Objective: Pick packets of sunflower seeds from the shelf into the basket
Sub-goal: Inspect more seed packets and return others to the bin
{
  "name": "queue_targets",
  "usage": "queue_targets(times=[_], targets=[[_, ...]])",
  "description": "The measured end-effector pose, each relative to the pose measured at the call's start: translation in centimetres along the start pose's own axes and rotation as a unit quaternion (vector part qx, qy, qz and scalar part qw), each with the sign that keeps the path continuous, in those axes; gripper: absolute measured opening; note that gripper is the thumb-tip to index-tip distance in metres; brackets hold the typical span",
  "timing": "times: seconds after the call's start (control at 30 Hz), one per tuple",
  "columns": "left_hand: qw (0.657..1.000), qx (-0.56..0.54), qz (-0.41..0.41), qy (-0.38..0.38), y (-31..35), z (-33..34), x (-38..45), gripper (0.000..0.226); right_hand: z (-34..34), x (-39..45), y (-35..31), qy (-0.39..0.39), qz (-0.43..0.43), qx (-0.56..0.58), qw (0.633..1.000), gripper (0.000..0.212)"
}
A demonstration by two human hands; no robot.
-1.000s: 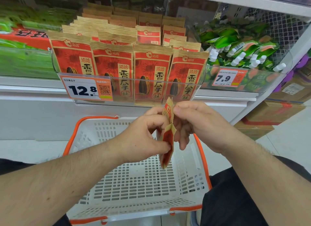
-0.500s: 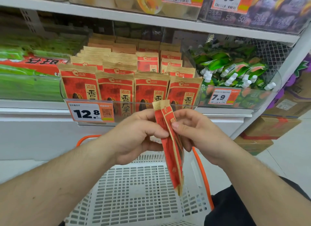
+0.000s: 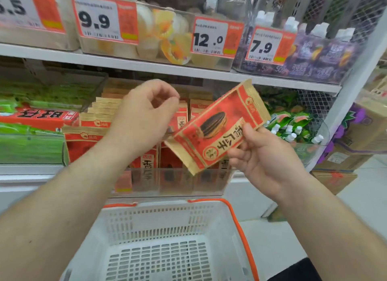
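While the right hand (image 3: 262, 155) is pinching a sunflower seed packet (image 3: 217, 126) above the basket (image 3: 167, 224), at its twelve o'clock, the left hand (image 3: 144, 115) is hovering, loosely curled and holding nothing; lowering it flat should be landing it cleanly.

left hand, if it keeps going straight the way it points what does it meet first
Most likely the sunflower seed packets standing in rows on the shelf. The left hand, empty with loosely curled fingers, points toward them. Depth is unclear, so the gap can't be judged.
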State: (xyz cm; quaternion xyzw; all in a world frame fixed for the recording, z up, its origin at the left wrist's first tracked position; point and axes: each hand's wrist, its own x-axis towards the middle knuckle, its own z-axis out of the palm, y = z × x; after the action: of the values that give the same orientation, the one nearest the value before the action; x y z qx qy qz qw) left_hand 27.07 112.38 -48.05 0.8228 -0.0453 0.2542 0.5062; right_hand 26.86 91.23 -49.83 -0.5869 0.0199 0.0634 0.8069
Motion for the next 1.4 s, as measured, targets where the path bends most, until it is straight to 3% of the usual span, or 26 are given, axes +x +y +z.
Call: queue_targets(times=[0.07, 0.2, 0.4, 0.5, 0.6, 0.7, 0.77, 0.83, 0.9, 1.0, 1.1, 1.17, 1.3, 1.4], targets=[[0.988, 0.14, 0.059, 0.016, -0.7, -1.1, 0.6, 0.009, 0.6, 1.3, -1.1, 0.037, -0.014, 0.037, 0.999, 0.022], [0.943, 0.305, 0.088, -0.099, -1.7, -0.9, 0.6, 0.017, 2.6, 3.3, -2.6, 0.051, -0.045, 0.023, 0.997, 0.02], [0.928, 0.325, 0.068, -0.167, -2.2, -0.5, 0.3, 0.012, 4.6, 5.6, -4.3, 0.053, -0.108, -0.042, 0.992, 0.018], [0.929, 0.314, 0.07, -0.181, -2.3, -0.7, 0.2, 0.006, 5.2, 6.7, -4.2, 0.046, -0.11, -0.153, 0.981, 0.017], [0.924, 0.32, 0.074, -0.194, -2.4, -0.9, 0.1, 0.007, 5.7, 7.7, -3.4, 0.028, -0.124, -0.34, 0.932, 0.016], [0.915, 0.337, 0.094, -0.2, -2.3, -1.0, 0.0, 0.011, 6.0, 8.8, -2.5, 0.016, -0.162, -0.54, 0.826, 0.015], [0.909, 0.349, 0.102, -0.204, -2.3, -1.0, -0.1, 0.011, 6.3, 9.5, -2.2, -0.017, -0.146, -0.627, 0.765, 0.008], [0.897, 0.372, 0.11, -0.214, -2.4, -0.9, -0.1, 0.014, 6.7, 9.7, -2.1, -0.048, -0.11, -0.665, 0.737, 0.008], [0.879, 0.401, 0.117, -0.228, -2.5, -0.8, 0.0, 0.02, 7.3, 10.1, -2.3, -0.037, -0.119, -0.662, 0.739, 0.015], [0.864, 0.425, 0.112, -0.245, -2.5, -0.6, 0.0, 0.026, 8.0, 10.8, -2.5, -0.03, -0.157, -0.648, 0.745, 0.009], [0.859, 0.434, 0.107, -0.25, -2.3, -0.5, 0.1, 0.031, 8.6, 11.3, -2.0, -0.071, -0.127, -0.668, 0.73, 0.006], [0.856, 0.441, 0.103, -0.249, -2.2, -0.5, 0.1, 0.035, 8.8, 11.2, -1.9, -0.092, -0.09, -0.647, 0.751, 0.021], [0.876, 0.409, 0.11, -0.229, -2.2, -0.6, 0.2, 0.034, 8.3, 10.1, -2.9, -0.126, -0.059, -0.579, 0.803, 0.051], [0.911, 0.346, 0.141, -0.176, -1.8, -1.2, 0.4, 0.025, 7.3, 9.0, -3.4, -0.18, -0.077, -0.529, 0.826, 0.057]])
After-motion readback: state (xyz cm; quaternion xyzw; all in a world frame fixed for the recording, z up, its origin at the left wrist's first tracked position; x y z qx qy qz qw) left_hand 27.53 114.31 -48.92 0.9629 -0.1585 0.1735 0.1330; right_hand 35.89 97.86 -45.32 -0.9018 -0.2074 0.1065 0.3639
